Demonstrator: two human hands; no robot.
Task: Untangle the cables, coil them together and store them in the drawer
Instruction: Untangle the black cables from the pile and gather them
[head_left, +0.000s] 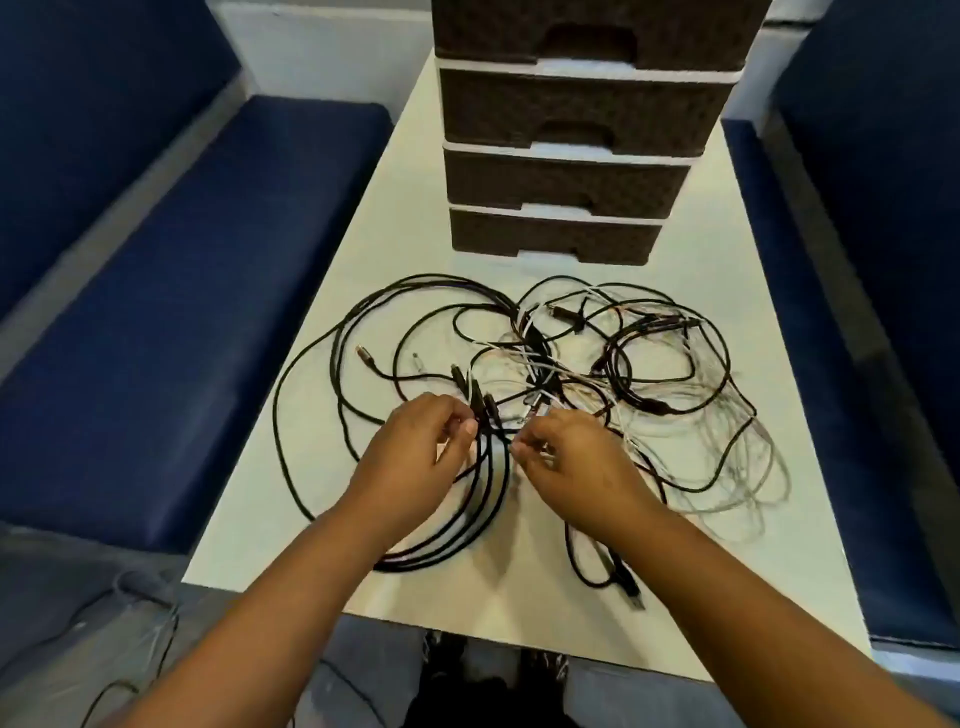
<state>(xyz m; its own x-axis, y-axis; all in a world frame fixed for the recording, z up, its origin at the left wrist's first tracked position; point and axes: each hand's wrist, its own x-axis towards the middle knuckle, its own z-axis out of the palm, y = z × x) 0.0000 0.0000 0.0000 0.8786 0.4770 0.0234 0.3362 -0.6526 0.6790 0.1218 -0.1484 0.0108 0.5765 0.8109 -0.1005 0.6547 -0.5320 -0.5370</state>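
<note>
A tangle of black and white cables (571, 364) lies spread over the white table (363, 260), with large black loops on the left and thin white loops on the right. My left hand (415, 452) pinches a bunch of black cable ends near the middle of the pile. My right hand (576, 462) pinches a thin cable end just beside it. Behind the pile stands a brown woven drawer unit (566, 171) with several shut drawers.
Blue cushioned benches (182, 322) flank the table on both sides. One black plug (631, 592) lies near the table's front edge. More loose cable lies on the grey floor (104, 623) at lower left.
</note>
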